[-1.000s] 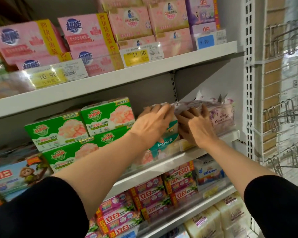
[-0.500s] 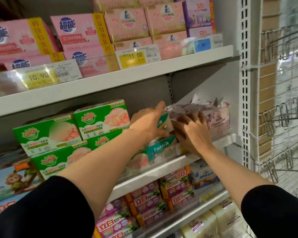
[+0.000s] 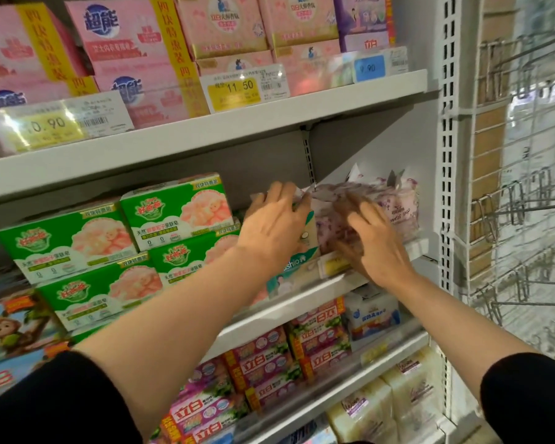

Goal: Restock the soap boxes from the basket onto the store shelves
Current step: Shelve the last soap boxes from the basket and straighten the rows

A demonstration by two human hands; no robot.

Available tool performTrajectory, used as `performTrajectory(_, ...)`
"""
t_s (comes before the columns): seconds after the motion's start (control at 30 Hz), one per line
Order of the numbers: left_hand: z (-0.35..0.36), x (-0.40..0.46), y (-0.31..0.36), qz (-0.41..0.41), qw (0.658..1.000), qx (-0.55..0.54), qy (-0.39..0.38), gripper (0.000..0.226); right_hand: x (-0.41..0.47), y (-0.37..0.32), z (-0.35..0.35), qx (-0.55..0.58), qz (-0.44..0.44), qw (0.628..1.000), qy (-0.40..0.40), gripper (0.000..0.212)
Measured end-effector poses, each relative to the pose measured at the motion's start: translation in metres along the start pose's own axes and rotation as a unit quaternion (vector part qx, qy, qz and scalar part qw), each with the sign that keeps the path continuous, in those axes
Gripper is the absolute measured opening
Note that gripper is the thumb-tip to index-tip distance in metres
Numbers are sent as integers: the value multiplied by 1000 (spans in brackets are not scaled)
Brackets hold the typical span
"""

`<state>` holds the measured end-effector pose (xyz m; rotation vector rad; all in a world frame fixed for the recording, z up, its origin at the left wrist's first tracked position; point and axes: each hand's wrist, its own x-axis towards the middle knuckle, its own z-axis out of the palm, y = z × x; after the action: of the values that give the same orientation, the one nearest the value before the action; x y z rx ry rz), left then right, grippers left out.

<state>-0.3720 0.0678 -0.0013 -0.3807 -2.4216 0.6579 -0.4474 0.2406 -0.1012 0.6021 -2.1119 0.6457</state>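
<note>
White store shelves run across in front of the person, tilting up toward the right. On the top shelf (image 3: 205, 129), pink cartons (image 3: 122, 56) stand along the front edge behind yellow price tags (image 3: 234, 89), with a blue tag near the right corner. On the middle shelf (image 3: 302, 302), green soap boxes (image 3: 173, 216) are stacked two high at the left end. Right of them, the left hand (image 3: 276, 225) reaches in with fingers spread and nearly straight, lying over the top of a teal-and-white soap box (image 3: 306, 238) that stands at the shelf's front edge; whether the thumb grips it I cannot tell. Just beside it, the right hand (image 3: 372, 238) lies flat with fingers straight and splayed against the purple-flowered soap packs (image 3: 394, 203) crowded into the shelf's right corner. It is blurred. Below, red-and-pink bars (image 3: 263, 357) fill the lower shelf. To the far right hangs a wire rack (image 3: 526, 219) with bare metal hooks beside the perforated upright (image 3: 447, 155).
</note>
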Motion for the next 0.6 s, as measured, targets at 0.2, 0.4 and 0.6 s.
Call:
performTrajectory(0.2, 49, -38, 49, 20, 996, 6, 82, 81, -25, 31, -10, -15, 221, 975, 18, 71)
performTrajectory(0.4, 74, -20, 60, -32, 996, 39, 68, 93, -25, 34, 3, -63, 239, 968, -52, 63)
performTrajectory(0.6, 80, -33, 59, 11, 996, -1, 93, 84, -25, 24, 16, -52, 213, 975, -24, 77)
